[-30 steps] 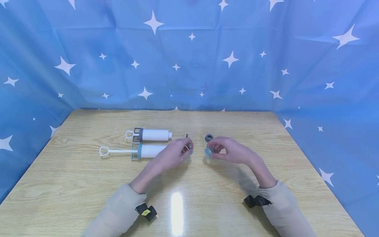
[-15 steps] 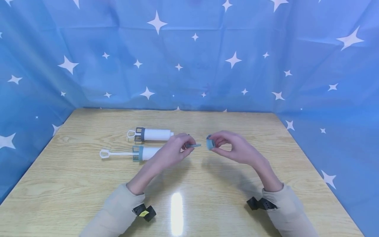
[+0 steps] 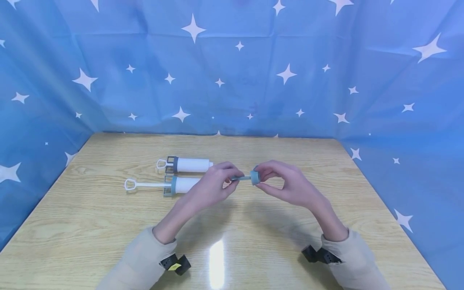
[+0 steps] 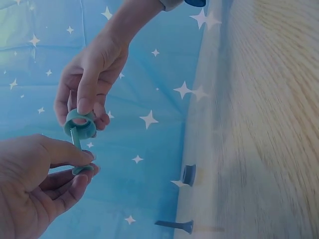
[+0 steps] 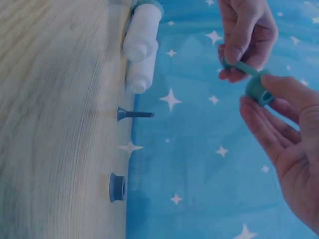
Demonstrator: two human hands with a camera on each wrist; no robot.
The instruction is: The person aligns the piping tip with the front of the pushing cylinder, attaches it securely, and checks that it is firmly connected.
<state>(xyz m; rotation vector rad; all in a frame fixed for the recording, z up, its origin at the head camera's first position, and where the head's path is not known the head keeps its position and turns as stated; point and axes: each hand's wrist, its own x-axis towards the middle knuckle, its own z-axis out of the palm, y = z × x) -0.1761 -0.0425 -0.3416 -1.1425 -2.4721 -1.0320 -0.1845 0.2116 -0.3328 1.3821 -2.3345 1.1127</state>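
My left hand (image 3: 212, 183) pinches a teal nozzle (image 4: 76, 139), a thin tube with a round flared base, by that base. Between the thumb and fingers of my right hand (image 3: 286, 183) is a teal ring-shaped cap (image 3: 255, 177) with a wide opening. Both parts are held above the table, and the nozzle's free tip points right, into the mouth of the cap in the left wrist view. To the left lies a white syringe-like tube (image 3: 185, 185) with a teal collar and a drawn-out plunger (image 3: 148, 185); my left hand hides its front end in the head view.
Behind it lies a second white tube (image 3: 193, 165) with a dark grey collar and its plunger pushed in. A dark grey nozzle (image 5: 135, 114) and a dark grey ring cap (image 5: 117, 187) stand on the wooden table (image 3: 90, 225). A blue star-patterned cloth (image 3: 232, 96) hangs around it.
My right hand has raised the teal cap and turned it toward the left hand. The nozzle has swung to lie level, and its tip now meets the cap.
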